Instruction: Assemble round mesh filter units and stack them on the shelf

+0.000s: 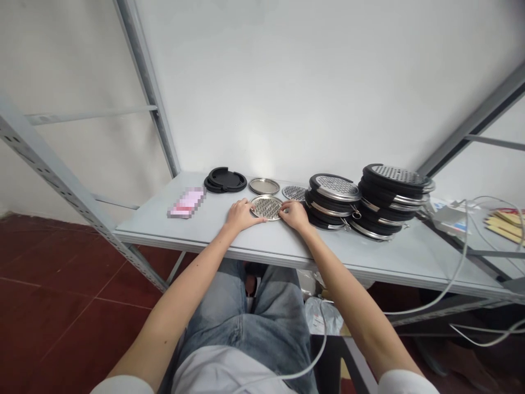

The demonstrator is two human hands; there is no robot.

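Observation:
A round perforated metal disc (266,207) lies flat on the grey shelf (213,227) straight in front of me. My left hand (241,214) grips its left rim with curled fingers. On the opposite rim my right hand (293,213) pinches the edge. Just behind the disc sit a shallow metal ring (264,186) and a smaller perforated disc (293,192).
Black round lids (225,180) lie at the back left. Two stacks of black and metal round assemblies (333,201) (391,200) stand to the right. A pink blurred phone (187,202) lies at the left. White cables (463,246) and papers (506,221) are at far right.

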